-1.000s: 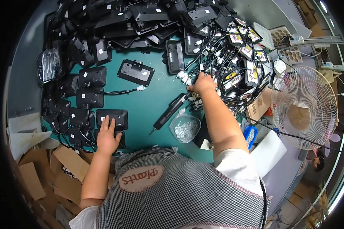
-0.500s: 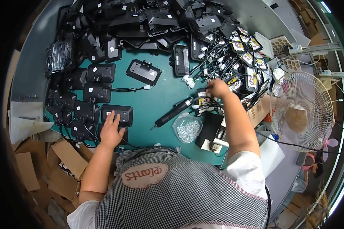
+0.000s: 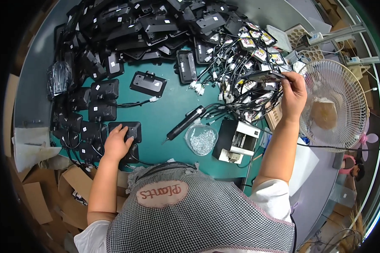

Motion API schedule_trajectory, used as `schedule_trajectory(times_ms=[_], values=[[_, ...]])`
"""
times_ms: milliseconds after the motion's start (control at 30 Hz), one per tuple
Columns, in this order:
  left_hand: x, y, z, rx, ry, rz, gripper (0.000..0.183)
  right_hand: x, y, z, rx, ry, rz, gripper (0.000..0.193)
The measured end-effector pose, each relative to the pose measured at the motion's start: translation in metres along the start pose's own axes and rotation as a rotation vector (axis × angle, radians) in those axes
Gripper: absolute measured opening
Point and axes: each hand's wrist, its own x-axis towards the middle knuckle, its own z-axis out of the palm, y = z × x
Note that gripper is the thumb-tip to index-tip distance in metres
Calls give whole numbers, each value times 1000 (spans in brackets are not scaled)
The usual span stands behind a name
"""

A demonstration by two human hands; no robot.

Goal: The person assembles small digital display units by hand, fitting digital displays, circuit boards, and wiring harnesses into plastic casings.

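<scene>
My left hand (image 3: 116, 143) lies with fingers spread on a flat black plastic housing (image 3: 133, 127) at the left of the green bench mat. Over a pile of cabled modules at the right, my right hand (image 3: 294, 93) pinches one edge of a thin black rectangular module (image 3: 262, 76). The module is tilted, so little of its face shows. An electric screwdriver (image 3: 185, 123) lies in the middle, beside a clear dish of small silver screws (image 3: 203, 140). Beyond it, a black housing with a round mount (image 3: 148, 84) lies on the mat.
Black housings (image 3: 156, 26) are heaped along the back. Several more with cables (image 3: 102, 110) stand in rows at the left. A white-and-black box-shaped device (image 3: 243, 138) sits right of the dish. A wire-cage fan (image 3: 335, 105) stands at the right, with a black cable crossing it.
My right hand has moved right and away from the bench middle, lifting a module over the pile. My left hand stays on the housing. The view has shifted slightly.
</scene>
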Motion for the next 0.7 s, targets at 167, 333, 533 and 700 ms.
schedule_trajectory(times_ms=[167, 333, 533, 700], values=[[13, 61, -50, -174, 175, 179, 43, -28, -60, 18, -237, 284, -392, 25], [2, 128, -87, -896, -134, 406, 38, -85, -114, 64, 36, 285, -689, 23], [16, 159, -67, -1512, -607, -94, 38, -152, -102, 131, 37, -269, -518, 35], [16, 113, -73, -529, -11, 216, 26, -171, -102, 141, 27, -536, -285, 40]])
